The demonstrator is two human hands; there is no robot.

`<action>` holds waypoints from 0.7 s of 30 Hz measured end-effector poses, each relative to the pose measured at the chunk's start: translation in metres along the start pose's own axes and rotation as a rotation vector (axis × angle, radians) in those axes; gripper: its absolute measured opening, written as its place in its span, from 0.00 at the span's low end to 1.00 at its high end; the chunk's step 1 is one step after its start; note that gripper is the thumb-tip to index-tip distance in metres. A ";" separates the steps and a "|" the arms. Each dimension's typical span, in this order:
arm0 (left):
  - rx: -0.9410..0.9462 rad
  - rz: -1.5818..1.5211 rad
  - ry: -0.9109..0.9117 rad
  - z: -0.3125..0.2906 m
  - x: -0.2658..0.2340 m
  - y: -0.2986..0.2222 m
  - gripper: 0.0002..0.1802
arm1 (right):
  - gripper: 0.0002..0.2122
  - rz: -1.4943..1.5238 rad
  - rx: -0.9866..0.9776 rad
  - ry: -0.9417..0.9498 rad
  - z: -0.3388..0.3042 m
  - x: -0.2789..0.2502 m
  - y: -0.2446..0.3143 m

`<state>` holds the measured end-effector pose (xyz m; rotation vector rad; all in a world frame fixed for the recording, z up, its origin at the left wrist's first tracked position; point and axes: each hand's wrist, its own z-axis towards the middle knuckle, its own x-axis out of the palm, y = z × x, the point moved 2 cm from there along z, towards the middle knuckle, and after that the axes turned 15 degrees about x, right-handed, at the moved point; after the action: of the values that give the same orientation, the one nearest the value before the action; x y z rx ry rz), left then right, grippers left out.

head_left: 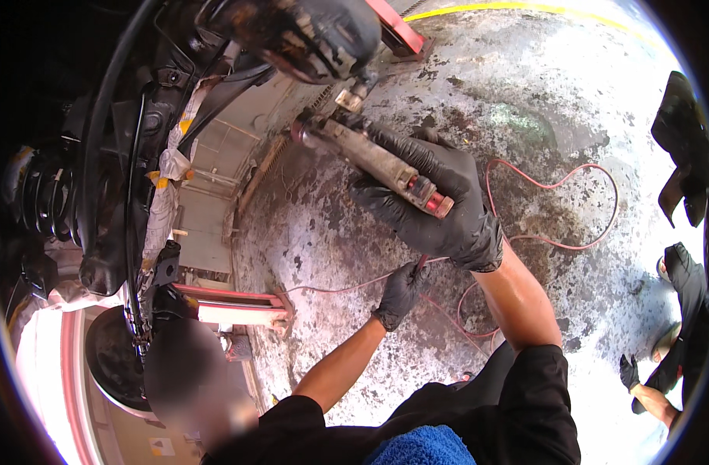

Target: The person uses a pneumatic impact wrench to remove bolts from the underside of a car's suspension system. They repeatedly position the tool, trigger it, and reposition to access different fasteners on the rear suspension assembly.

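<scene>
My right hand (440, 194), in a black glove, is closed round a worn, paint-smeared metal tool that looks like a spray gun (370, 157). A stained dark canister (316, 39) is near the tool's head and seems joined to it by a fitting (351, 99). The tool's head faces the dark vehicle underside (106, 155) on the left. Lower down, my left hand (401, 293), also black-gloved, is closed on a thin red hose (339, 287) below the right hand. Where the hose meets the tool is hidden by my right hand.
Masking paper (167, 178) with yellow tape wraps a pipe beside a coil spring (48, 201). Red lift arms (401, 35) reach in at the top and lower left. The hose loops over the stained floor (540, 302). People stand at the right (680, 294) and lower left (188, 380).
</scene>
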<state>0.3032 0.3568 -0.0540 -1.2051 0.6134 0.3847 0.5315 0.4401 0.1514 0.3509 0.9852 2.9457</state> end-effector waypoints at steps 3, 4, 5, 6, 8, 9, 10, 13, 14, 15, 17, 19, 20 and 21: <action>-0.057 -0.106 0.010 0.001 0.001 0.005 0.12 | 0.24 0.037 0.039 0.075 0.005 0.002 -0.004; -0.057 -0.086 0.016 0.003 0.002 0.005 0.11 | 0.24 0.032 0.048 0.059 0.008 0.001 -0.005; -0.054 -0.067 0.022 0.006 0.002 0.005 0.11 | 0.23 0.024 0.063 0.046 0.011 0.001 -0.005; -0.075 -0.053 0.024 0.010 0.003 0.004 0.11 | 0.22 0.023 0.071 0.028 0.015 0.000 -0.004; -0.008 -0.020 0.024 0.017 0.003 -0.002 0.11 | 0.21 -0.032 0.122 0.006 0.026 -0.005 -0.003; 0.014 -0.006 0.021 0.021 0.003 -0.006 0.10 | 0.20 -0.058 0.148 -0.013 0.032 -0.008 0.000; 0.005 -0.020 0.049 0.025 0.004 -0.010 0.10 | 0.24 0.058 0.282 -0.025 0.036 -0.010 0.001; -0.004 -0.021 0.154 0.041 0.007 -0.024 0.13 | 0.23 0.028 0.375 -0.026 0.060 -0.024 0.009; 0.007 0.005 0.204 0.048 0.007 -0.030 0.15 | 0.24 0.024 0.458 0.043 0.069 -0.029 0.011; 0.080 0.008 0.217 0.054 0.007 -0.040 0.17 | 0.20 0.018 0.496 0.032 0.079 -0.030 0.014; 0.215 -0.007 0.341 0.068 0.002 -0.066 0.24 | 0.14 0.025 0.485 0.029 0.096 -0.033 0.022; 0.360 0.026 0.320 0.084 -0.015 -0.107 0.26 | 0.14 -0.001 0.558 0.105 0.099 -0.040 0.036; 0.315 0.144 0.368 0.097 -0.044 -0.128 0.30 | 0.14 -0.046 0.530 0.111 0.099 -0.040 0.044; 0.345 0.235 0.312 0.112 -0.076 -0.154 0.35 | 0.14 -0.098 0.541 0.108 0.097 -0.041 0.052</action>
<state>0.3602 0.4163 0.1341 -0.8678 1.0521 0.2739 0.5956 0.4528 0.2493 0.1395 1.7535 2.5877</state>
